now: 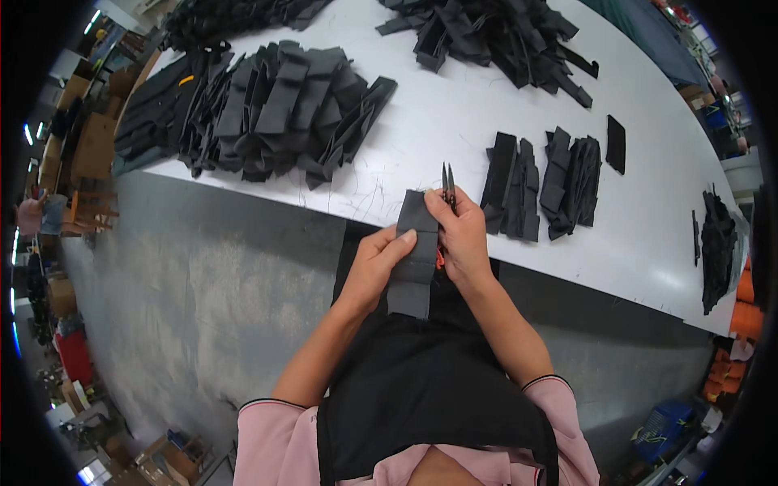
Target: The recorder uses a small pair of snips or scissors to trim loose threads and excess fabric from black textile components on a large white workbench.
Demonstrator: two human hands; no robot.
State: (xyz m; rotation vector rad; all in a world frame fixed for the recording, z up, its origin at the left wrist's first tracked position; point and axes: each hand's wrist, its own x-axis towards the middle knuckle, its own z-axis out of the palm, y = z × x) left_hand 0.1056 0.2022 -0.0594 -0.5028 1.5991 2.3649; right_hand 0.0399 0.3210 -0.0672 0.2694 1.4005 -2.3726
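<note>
A dark grey-black fabric strip (411, 279), with cross seams or folds along it, hangs between my hands at the table's near edge. My left hand (374, 263) is closed on its left side, thumb lying on the front. In my right hand (464, 239) is a pair of small scissors (448, 182), dark blades pointing away from me and a bit of red showing below the palm. My right thumb also presses the strip's upper right corner. Fingers and palm hide most of the scissors' handles.
On the white table (454, 105) lie a large heap of black strips (292, 105) at left and another heap (494, 40) at the far side. Smaller bundles (512, 186) (571, 182) sit right of my hands. One flat black piece (616, 144) and a dark pile (716, 251) lie farther right.
</note>
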